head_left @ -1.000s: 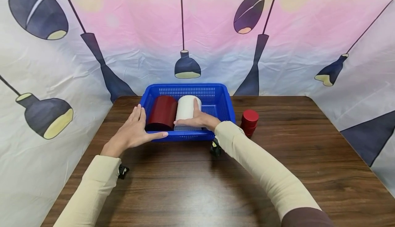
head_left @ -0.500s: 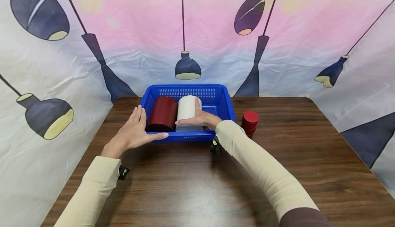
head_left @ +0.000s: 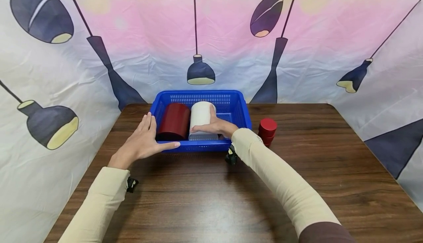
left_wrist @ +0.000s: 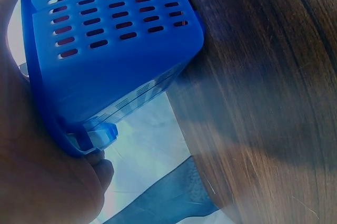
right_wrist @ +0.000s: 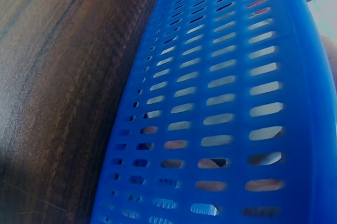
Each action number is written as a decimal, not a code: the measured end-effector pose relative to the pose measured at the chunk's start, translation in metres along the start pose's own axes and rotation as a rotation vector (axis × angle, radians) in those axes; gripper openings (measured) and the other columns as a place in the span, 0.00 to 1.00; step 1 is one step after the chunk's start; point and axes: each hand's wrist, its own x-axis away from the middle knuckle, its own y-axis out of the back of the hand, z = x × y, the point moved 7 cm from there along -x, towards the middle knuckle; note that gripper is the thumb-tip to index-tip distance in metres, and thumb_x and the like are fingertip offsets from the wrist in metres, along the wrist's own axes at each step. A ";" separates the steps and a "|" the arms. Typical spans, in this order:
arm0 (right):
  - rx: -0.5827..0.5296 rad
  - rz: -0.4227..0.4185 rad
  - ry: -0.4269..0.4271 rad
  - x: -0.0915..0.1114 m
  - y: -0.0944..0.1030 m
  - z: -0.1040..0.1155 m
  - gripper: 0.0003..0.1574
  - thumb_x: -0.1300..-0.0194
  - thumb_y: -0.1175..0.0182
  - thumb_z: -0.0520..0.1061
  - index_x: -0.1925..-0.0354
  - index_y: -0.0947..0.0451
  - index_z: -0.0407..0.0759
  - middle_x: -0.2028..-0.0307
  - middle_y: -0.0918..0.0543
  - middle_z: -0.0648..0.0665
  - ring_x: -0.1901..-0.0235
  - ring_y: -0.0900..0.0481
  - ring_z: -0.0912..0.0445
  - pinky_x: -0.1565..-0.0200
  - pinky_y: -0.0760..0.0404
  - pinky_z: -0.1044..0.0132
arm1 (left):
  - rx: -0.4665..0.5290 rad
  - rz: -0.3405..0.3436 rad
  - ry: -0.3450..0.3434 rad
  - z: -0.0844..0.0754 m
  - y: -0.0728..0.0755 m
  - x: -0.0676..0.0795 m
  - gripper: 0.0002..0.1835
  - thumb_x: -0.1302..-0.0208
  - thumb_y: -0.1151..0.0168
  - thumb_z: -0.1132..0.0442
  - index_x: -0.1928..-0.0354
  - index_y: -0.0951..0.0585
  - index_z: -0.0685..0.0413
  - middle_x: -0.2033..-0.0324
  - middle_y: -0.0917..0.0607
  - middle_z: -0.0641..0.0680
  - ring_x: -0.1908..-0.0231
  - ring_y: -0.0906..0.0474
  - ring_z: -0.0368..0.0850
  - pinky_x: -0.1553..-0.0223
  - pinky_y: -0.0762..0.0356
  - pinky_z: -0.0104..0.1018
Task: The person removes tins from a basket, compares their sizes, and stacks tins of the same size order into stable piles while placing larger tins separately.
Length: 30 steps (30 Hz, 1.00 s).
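Observation:
In the head view, a blue perforated basket (head_left: 246, 112) stands near the table's back edge. Inside, a dark red cylinder (head_left: 175, 120) lies at the left, with a white cylinder (head_left: 199, 114) beside it. My right hand (head_left: 216, 124) reaches over the basket's front and holds the white cylinder, thumb across its near part and index finger along its right. The other fingers are mostly hidden; skin shows through the basket slots in the right wrist view. My left hand (head_left: 140, 142) rests at the front left corner of the basket, fingers straight along the left rim, thumb along the front rim.
Small red round tins (head_left: 267, 127) stand stacked to the right of the basket, partly behind the right sleeve (head_left: 264, 158). The wooden table (head_left: 198, 199) extends toward me. A printed cloth backdrop (head_left: 158, 44) hangs close behind and at the sides.
The white cylinder and my right hand on it have shifted slightly to the right. My left hand has stayed at the basket corner.

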 end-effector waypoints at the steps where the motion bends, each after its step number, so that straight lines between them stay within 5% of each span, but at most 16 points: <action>1: -0.004 -0.001 -0.002 0.000 0.000 0.000 0.82 0.43 0.29 0.64 0.22 0.85 0.59 0.34 0.35 0.36 0.40 0.31 0.43 0.39 0.29 0.51 | 0.001 0.000 0.001 0.000 0.000 0.000 0.76 0.49 0.46 0.16 0.23 0.64 0.72 0.22 0.69 0.69 0.23 0.74 0.67 0.28 0.60 0.69; 8: 0.023 0.004 -0.024 -0.006 -0.002 -0.003 0.84 0.46 0.28 0.68 0.22 0.86 0.61 0.34 0.34 0.39 0.40 0.32 0.45 0.39 0.29 0.54 | 0.002 -0.003 0.004 0.000 0.000 -0.001 0.76 0.49 0.45 0.17 0.23 0.65 0.71 0.22 0.69 0.69 0.23 0.73 0.67 0.29 0.59 0.69; 17: -0.016 0.001 -0.020 0.002 0.000 -0.001 0.84 0.46 0.27 0.66 0.22 0.85 0.63 0.32 0.37 0.35 0.42 0.29 0.41 0.53 0.21 0.43 | -0.001 -0.002 0.002 0.000 0.000 0.000 0.76 0.49 0.46 0.16 0.23 0.65 0.71 0.23 0.69 0.69 0.23 0.73 0.67 0.29 0.59 0.69; 30: -0.042 -0.034 -0.026 0.001 0.008 -0.006 0.82 0.47 0.26 0.65 0.21 0.81 0.65 0.35 0.35 0.36 0.42 0.28 0.41 0.54 0.19 0.41 | 0.005 0.007 0.008 0.001 -0.001 0.000 0.76 0.49 0.46 0.16 0.23 0.65 0.71 0.22 0.70 0.68 0.23 0.74 0.66 0.28 0.60 0.68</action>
